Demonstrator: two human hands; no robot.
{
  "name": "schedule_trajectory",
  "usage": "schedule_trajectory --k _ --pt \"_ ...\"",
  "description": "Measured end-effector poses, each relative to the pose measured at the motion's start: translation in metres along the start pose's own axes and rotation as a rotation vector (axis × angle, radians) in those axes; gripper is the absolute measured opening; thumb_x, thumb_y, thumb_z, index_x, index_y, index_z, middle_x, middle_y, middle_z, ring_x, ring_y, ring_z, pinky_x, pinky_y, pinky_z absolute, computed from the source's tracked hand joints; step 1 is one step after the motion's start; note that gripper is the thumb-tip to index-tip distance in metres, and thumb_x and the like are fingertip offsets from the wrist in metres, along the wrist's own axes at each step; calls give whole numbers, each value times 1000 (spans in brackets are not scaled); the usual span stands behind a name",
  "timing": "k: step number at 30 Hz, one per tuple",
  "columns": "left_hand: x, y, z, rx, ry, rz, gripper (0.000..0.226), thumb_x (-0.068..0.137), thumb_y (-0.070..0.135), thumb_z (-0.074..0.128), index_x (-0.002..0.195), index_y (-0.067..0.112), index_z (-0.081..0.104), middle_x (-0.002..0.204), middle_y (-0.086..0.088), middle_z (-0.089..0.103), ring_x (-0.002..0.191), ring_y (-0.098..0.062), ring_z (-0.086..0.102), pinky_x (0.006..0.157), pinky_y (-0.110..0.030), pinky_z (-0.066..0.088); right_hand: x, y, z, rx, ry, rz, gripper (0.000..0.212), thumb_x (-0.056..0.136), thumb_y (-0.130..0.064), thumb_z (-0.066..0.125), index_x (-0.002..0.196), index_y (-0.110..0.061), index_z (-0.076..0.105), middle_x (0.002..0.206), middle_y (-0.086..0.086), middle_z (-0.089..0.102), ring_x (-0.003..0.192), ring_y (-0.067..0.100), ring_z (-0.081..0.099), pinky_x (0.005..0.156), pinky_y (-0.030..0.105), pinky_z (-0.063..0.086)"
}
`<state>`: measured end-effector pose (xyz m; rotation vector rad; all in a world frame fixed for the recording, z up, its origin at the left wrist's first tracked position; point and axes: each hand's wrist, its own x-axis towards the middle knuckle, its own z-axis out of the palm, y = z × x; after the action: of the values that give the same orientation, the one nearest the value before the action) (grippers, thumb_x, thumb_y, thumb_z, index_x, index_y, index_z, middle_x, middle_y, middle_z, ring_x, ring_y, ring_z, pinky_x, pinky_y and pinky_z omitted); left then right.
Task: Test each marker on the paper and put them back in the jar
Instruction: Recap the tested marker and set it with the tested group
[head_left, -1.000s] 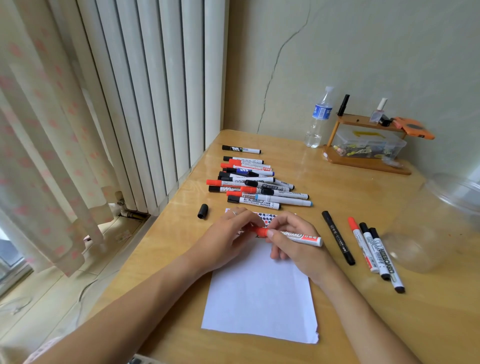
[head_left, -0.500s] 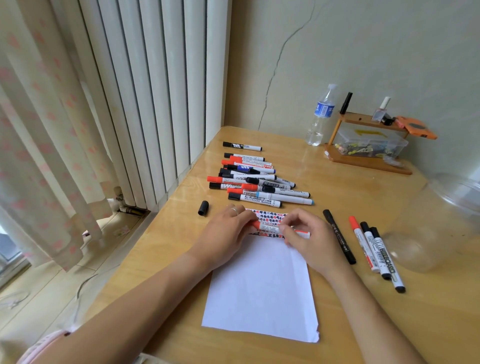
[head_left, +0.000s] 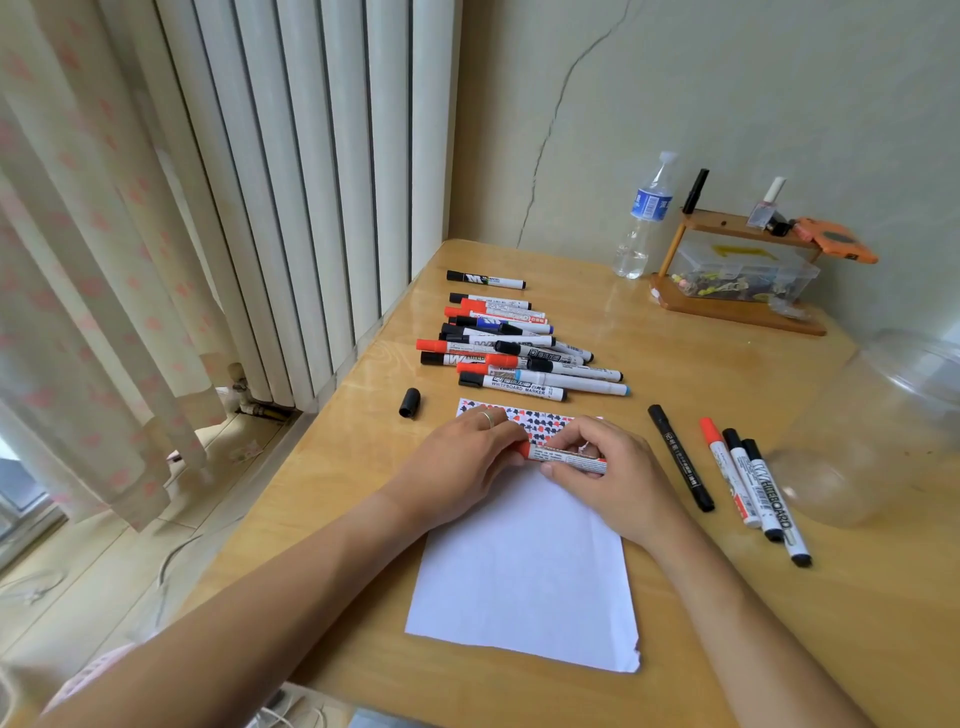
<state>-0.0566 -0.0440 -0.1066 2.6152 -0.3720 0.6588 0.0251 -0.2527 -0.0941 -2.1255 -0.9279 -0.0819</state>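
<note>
Since half a second ago the red marker (head_left: 566, 457) has settled lower on the paper (head_left: 524, 571), with both hands closer around it. The left hand (head_left: 462, 462) pinches its red cap end; the right hand (head_left: 608, 467) curls over the barrel, fingers closed on it. The marker lies across the paper's far end, just below rows of red and black test marks. The jar (head_left: 878, 431), at 3 o'clock from the hands, lies tilted on the bench (head_left: 649, 338); nothing shows inside it. Four markers (head_left: 748, 483) lie between jar and paper. A pile of markers (head_left: 519, 348) sits at 12 o'clock, a loose black cap (head_left: 409, 402) at 10 o'clock. Far back at 1 o'clock, a clear box (head_left: 743, 273) on a wooden rack holds small mixed items.
</note>
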Motion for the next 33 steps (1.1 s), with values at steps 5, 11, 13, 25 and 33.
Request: schedule_trajectory --k 5,11,13,25,33 --pt "0 0 -1 7 -2 6 10 99 19 61 104 15 69 93 -2 62 87 -21 54 71 -31 40 -1 -1 3 -8 9 27 21 79 -25 87 88 -27 68 83 -28 62 73 6 55 61 17 37" --pt "0 0 -1 22 -2 6 9 98 18 62 101 16 70 92 -1 64 85 -21 57 68 -27 36 -1 -1 5 -8 12 32 19 80 -28 85 89 -27 68 87 -25 64 77 8 55 65 21 39" --pt "0 0 -1 30 -2 9 10 97 18 61 101 16 70 93 -1 65 86 -21 57 68 -27 38 -1 -1 6 -4 14 27 19 80 -31 84 89 -27 68 89 -23 65 79 8 56 66 23 42" --pt "1 -3 -2 -3 -56 17 14 96 16 56 100 13 69 92 -3 65 85 -24 59 72 -41 49 -2 -6 7 -36 11 -44 17 83 -32 81 87 -28 65 88 -20 66 83 1 56 69 18 40" --pt "0 1 -3 -6 -47 -12 24 95 23 48 102 14 70 93 -2 65 87 -22 58 72 -40 50 -2 -7 7 -25 7 -14 17 84 -30 83 88 -28 67 88 -23 67 82 3 56 66 15 36"
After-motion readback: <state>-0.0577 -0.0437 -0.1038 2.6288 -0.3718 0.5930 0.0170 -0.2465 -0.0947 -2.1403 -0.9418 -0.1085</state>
